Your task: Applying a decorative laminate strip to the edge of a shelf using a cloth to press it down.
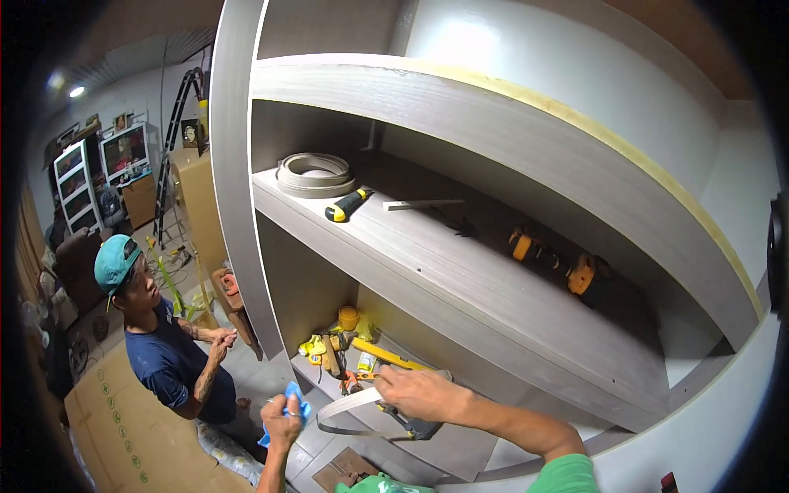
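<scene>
My left hand point(280, 424) is closed around a crumpled blue cloth point(301, 403), low in the middle of the view. To its right, my right hand point(423, 398) pinches a thin pale strip of edge banding point(349, 403), which bends in a loop toward the left hand. Whether the strip's other end touches the left hand I cannot tell. Behind the hands, a lower shelf holds a yellow spirit level point(394, 356) and an orange round container point(348, 317). A dark tool point(419, 428) lies partly hidden under my right hand.
On the grey middle shelf point(460, 283) lie a coil of edge banding point(316, 175), a yellow-black utility knife point(348, 205), a short strip point(423, 204) and two orange power tools point(585, 279). A co-worker in a teal cap point(168, 345) stands at left. Behind stands a ladder point(174, 140).
</scene>
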A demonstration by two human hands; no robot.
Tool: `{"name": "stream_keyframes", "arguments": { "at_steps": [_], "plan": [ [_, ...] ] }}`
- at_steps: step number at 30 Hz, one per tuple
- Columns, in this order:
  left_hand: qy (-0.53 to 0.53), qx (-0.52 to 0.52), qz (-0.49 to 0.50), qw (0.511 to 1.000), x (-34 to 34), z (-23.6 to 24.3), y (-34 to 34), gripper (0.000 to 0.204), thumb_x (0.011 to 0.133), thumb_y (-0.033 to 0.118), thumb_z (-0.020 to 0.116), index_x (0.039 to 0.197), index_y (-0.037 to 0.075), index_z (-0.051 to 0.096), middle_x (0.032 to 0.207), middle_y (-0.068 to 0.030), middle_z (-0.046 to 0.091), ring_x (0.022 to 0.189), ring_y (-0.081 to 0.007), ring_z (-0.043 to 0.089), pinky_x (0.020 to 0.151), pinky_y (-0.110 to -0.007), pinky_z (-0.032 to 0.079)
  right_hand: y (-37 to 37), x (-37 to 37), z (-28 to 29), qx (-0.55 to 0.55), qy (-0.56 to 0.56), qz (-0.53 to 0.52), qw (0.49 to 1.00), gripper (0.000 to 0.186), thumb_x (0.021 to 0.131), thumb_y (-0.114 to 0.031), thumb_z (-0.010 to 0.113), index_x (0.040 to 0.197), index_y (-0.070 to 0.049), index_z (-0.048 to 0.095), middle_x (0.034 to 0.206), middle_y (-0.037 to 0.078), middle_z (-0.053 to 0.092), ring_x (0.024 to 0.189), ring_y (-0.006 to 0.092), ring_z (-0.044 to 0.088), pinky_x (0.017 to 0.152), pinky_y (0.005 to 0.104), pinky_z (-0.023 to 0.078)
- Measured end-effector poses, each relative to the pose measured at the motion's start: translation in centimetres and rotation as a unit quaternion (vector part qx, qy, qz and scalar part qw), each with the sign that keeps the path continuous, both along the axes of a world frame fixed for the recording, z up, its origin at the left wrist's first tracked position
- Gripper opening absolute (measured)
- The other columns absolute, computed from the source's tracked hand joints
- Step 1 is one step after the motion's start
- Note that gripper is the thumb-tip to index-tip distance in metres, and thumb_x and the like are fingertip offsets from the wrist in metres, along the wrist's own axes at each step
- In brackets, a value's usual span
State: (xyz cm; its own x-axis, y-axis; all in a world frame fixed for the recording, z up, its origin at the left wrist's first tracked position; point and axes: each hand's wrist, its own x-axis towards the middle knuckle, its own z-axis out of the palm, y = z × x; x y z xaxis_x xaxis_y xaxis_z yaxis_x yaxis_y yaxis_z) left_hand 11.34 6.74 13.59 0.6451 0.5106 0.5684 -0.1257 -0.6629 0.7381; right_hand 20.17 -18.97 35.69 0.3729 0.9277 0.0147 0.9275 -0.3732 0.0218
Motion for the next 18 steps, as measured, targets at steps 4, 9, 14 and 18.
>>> {"name": "stream_keyframes", "arguments": {
  "at_steps": [4, 9, 14, 18],
  "plan": [
    [-0.056, -0.153, 0.052, 0.985, 0.8, 1.6, 2.6, 0.035, 0.081, 0.015, 0.066, 0.065, 0.002, 0.037, 0.066, -0.0033, 0.039, 0.063, -0.0137, 0.038, 0.055, -0.033, 0.031, -2.5, 1.0, -1.8, -0.029, 0.01, -0.043, 0.999, 0.022, 0.093, -0.022, 0.053, 0.099, -0.001, 0.053, 0.095, 0.015, 0.053, 0.086, 0.0318, 0.065, 0.067, 0.0434, 0.055],
    [-0.194, -0.451, -0.087, 0.867, 4.0, 6.6, 2.8, 0.02, 0.088, -0.005, 0.057, 0.092, 0.007, 0.042, 0.078, -0.005, 0.057, 0.072, -0.017, 0.067, 0.058, -0.026, 0.054, -4.1, -0.2, -2.0, 0.008, 0.046, -0.086, 0.995, 0.018, 0.092, -0.016, 0.054, 0.095, 0.002, 0.053, 0.094, 0.017, 0.053, 0.085, 0.034, 0.066, 0.068, 0.0429, 0.056],
    [-0.108, -0.417, -0.05, 0.901, 5.8, 9.1, 2.9, 0.018, 0.095, 0.016, 0.062, 0.083, 0.006, 0.052, 0.068, 0.0017, 0.055, 0.053, -0.0089, 0.06, 0.048, -0.021, 0.048, -7.0, -0.2, -4.1, 0.025, 0.043, -0.127, 0.991, 0.023, 0.092, -0.021, 0.057, 0.098, 0.001, 0.054, 0.094, 0.016, 0.053, 0.085, 0.0351, 0.065, 0.07, 0.0453, 0.054],
    [-0.221, -0.381, -0.052, 0.896, 10.1, 12.7, 2.0, 0.033, 0.097, 0.025, 0.06, 0.069, 0.009, 0.052, 0.062, 0.0077, 0.048, 0.049, -0.0008, 0.041, 0.046, -0.017, 0.031, -8.8, -0.8, -4.2, 0.015, 0.081, -0.187, 0.979, 0.026, 0.092, -0.027, 0.058, 0.1, -0.002, 0.052, 0.104, 0.018, 0.052, 0.085, 0.04, 0.063, 0.073, 0.0494, 0.052]
  ]
}}
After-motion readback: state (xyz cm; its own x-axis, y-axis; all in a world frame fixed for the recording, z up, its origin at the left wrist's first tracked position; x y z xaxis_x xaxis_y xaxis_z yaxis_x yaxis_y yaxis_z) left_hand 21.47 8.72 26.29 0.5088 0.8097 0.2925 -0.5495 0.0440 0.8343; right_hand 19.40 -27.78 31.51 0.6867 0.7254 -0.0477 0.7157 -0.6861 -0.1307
